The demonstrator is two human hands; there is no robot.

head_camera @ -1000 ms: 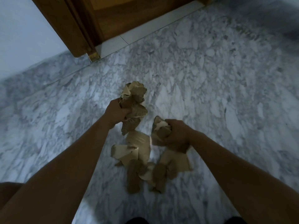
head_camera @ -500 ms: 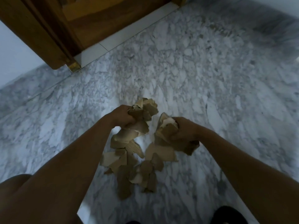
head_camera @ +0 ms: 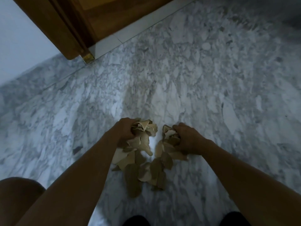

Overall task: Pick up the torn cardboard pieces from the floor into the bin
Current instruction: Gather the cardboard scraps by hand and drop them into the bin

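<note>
Left hand [head_camera: 126, 129]: a crumpled left bunch [head_camera: 145, 128] of torn cardboard is being gripped in curled fingers. The fingertips are being hidden by the pieces.
Right hand [head_camera: 187, 139]: a smaller right bunch [head_camera: 169, 134] is being clutched under curled fingers. The thumb is being covered and cannot be made out.
Loose pile [head_camera: 146, 170]: more torn cardboard pieces are being left lying on the floor [head_camera: 211, 79], at 6 o'clock of both hands, between the forearms. The pieces are being overlapped so heavily that no count can be made. Whether the lowest held scraps are touching the pile cannot be told.
Lighting: the whole scene is being dimmed, and edges of the scraps are being blurred into shadow.
Door [head_camera: 101, 18]: a wooden door is being shown at 11 o'clock of the hands, and is being cut off by the top edge.
Brass fitting [head_camera: 88, 57]: something brassy is being glimpsed at the door's foot; its kind cannot be told.
Dark mark [head_camera: 77, 150]: a small dark patch is being seen at 9 o'clock of the pile, too dim to identify.
Knee [head_camera: 17, 193]: it is being cropped by the bottom-left corner.
</note>
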